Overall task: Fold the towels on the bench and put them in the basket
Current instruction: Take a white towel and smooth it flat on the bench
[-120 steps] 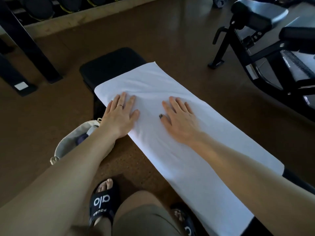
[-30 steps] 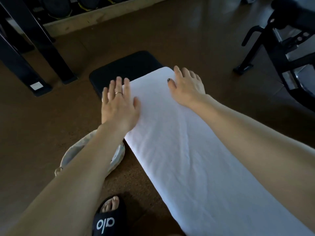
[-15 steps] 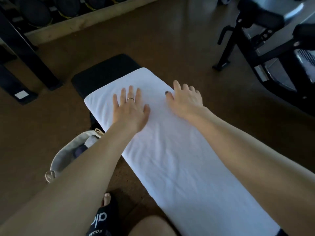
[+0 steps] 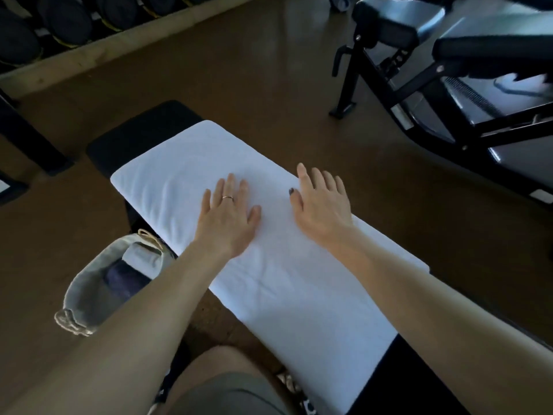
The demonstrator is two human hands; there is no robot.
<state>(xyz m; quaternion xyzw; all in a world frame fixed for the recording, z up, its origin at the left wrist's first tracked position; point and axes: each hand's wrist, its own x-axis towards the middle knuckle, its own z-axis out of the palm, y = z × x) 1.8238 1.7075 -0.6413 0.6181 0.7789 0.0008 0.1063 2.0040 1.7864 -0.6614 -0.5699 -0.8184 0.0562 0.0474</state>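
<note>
A long white towel (image 4: 185,187) lies flat along the black bench (image 4: 140,136), covering most of its top. My left hand (image 4: 229,217) lies palm down on the towel's middle, fingers straight, a ring on one finger. To its right, my right hand (image 4: 321,205) presses flat near the towel's far long edge. On the floor to the left of the bench stands a pale fabric basket (image 4: 80,295) with a folded light towel (image 4: 142,259) and a dark one inside; my left forearm crosses over part of it.
A black exercise machine (image 4: 443,85) stands at the upper right on the brown floor. A rack of dark weights (image 4: 59,19) runs along the back left. My knee in grey shorts (image 4: 233,387) sits at the bottom edge, close to the bench.
Both hands have slid back along the towel from its far end toward its middle, staying flat on it. The view has shifted with my head.
</note>
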